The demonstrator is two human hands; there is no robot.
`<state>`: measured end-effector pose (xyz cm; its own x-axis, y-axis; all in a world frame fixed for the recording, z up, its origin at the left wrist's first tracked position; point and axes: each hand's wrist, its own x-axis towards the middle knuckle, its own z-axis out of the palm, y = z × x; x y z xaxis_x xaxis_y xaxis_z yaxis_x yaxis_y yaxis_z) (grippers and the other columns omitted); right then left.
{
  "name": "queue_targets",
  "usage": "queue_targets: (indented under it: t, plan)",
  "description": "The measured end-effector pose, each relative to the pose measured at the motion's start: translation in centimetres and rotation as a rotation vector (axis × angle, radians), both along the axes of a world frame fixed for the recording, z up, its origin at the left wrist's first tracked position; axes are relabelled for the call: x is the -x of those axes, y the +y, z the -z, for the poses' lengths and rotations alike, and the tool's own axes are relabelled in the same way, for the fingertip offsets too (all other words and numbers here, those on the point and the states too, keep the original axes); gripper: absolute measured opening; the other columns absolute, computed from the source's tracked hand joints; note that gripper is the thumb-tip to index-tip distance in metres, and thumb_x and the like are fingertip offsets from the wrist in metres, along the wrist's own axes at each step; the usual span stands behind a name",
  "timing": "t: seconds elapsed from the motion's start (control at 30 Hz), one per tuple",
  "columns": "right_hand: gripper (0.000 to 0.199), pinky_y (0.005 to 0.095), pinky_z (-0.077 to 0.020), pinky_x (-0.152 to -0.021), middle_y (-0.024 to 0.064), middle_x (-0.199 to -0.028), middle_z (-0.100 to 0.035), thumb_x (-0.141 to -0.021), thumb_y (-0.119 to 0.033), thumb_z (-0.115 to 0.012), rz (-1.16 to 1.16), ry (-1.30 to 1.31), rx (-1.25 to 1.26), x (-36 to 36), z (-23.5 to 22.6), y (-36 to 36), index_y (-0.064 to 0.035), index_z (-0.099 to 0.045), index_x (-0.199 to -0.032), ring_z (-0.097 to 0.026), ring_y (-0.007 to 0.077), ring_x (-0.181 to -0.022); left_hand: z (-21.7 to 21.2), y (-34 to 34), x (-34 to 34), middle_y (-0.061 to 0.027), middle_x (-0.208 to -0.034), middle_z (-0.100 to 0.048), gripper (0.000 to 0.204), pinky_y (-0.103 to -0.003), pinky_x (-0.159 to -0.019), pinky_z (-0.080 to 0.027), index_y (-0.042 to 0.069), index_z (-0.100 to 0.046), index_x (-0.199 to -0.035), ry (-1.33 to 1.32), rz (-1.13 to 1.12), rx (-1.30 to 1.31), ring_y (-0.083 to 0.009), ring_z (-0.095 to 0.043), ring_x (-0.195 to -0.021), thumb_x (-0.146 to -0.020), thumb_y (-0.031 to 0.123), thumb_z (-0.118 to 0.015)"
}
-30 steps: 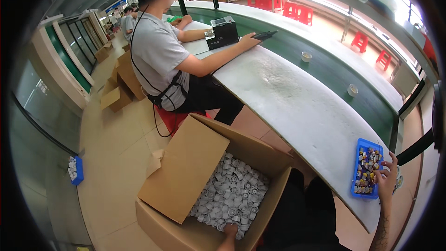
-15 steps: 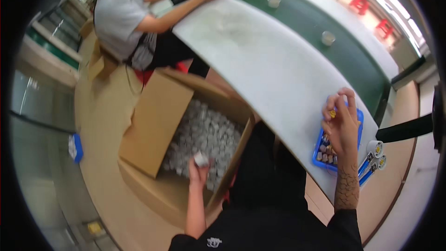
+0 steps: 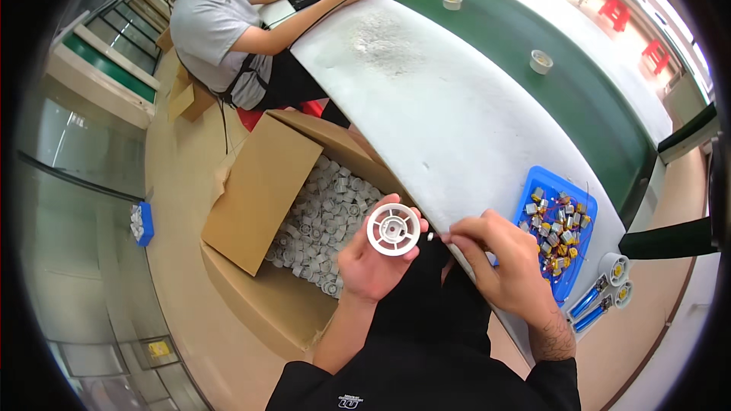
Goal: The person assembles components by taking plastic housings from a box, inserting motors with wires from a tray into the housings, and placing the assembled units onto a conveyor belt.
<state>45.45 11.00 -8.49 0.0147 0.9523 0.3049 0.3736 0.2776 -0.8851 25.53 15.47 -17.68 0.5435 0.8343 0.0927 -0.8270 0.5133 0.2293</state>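
My left hand [image 3: 368, 274] holds a round white plastic housing [image 3: 393, 230], its spoked, wheel-like face turned up toward me. Just right of it, my right hand [image 3: 504, 260] is closed in a pinch at the table's near edge. A tiny white-tipped piece [image 3: 431, 236] shows beside its fingertips, apart from the housing; whatever else the fingers hold is hidden. Beyond the right hand, a blue tray [image 3: 538, 175] on the table contains many small metal motors [image 3: 565, 237] with yellow ends and thin wires. Below my left hand, many white housings [image 3: 320, 217] fill an open cardboard box [image 3: 263, 194].
Two white round units with blue cylinders [image 3: 590, 306] lie at the right end of the white table [image 3: 464, 122]. Along its far side runs a green belt [image 3: 495, 34] bearing white cups. A co-worker [image 3: 217, 30] sits at far left, holding a dark object.
My left hand has lifted a white housing from over the box toward the table edge. My right hand has come from above the blue tray to beside the housing.
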Motion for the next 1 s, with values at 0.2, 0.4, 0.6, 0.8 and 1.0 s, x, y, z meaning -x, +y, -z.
queue_targets:
  t: [0.2, 0.4, 0.6, 0.8, 1.0]
  plan:
    - [0.022, 0.0345, -0.0441, -0.056, 0.0066, -0.075, -0.05, -0.074, 0.002, -0.078, -0.006, -0.422, -0.351, -1.7, 0.4, 0.5, 0.0017, -0.07, -0.095, -0.051, 0.0223, -0.066, 0.3, 0.5, -1.6, -0.0201, -0.137, -0.055, 0.047, -0.034, -0.073, -0.053, 0.007, -0.044, -0.143, 0.339, -0.088, -0.159, -0.0222, -0.062, -0.104, -0.11, 0.038, -0.034]
    - [0.029, 0.0289, -0.0406, -0.052, 0.0036, -0.072, -0.044, -0.069, 0.002, -0.074, -0.036, -0.654, -0.516, -2.4, 0.8, 0.6, 0.0062, -0.072, -0.097, -0.048, 0.016, -0.064, -0.1, 0.5, -2.6, -0.0165, -0.129, -0.057, 0.041, -0.034, -0.066, -0.058, 0.009, -0.048, -0.131, 0.479, -0.191, -0.233, -0.0226, -0.065, -0.102, -0.11, 0.041, -0.034]
    - [0.025, 0.0264, -0.0391, -0.052, 0.0022, -0.07, -0.041, -0.069, 0.0, -0.074, -0.032, -0.721, -0.629, -2.0, 1.1, 0.8, 0.0057, -0.073, -0.093, -0.044, 0.0138, -0.062, -0.2, 0.4, -2.1, -0.0154, -0.126, -0.06, 0.05, -0.037, -0.078, -0.062, 0.002, -0.041, -0.141, 0.533, -0.105, -0.202, -0.0218, -0.065, -0.109, -0.108, 0.04, -0.04]
    - [0.025, 0.0287, -0.0431, -0.055, 0.0033, -0.073, -0.043, -0.072, -0.001, -0.073, -0.151, -0.635, -0.489, -2.4, 1.5, 0.9, 0.0028, -0.071, -0.096, -0.048, 0.0158, -0.065, -1.5, 0.8, -2.0, -0.0145, -0.126, -0.059, 0.049, -0.035, -0.086, -0.06, 0.0, -0.036, -0.148, 0.508, -0.057, -0.244, -0.0216, -0.064, -0.111, -0.105, 0.022, -0.043]
    - [0.031, 0.0357, -0.0481, -0.059, 0.0066, -0.078, -0.05, -0.073, -0.001, -0.069, -0.216, -0.5, -0.246, -2.1, 1.3, 1.6, 0.0, -0.064, -0.103, -0.054, 0.0239, -0.071, -0.3, 0.5, -2.5, -0.011, -0.114, -0.063, 0.034, -0.032, -0.086, -0.059, 0.001, -0.046, -0.136, 0.658, -0.088, -0.185, -0.0156, -0.065, -0.103, -0.106, 0.016, -0.049]
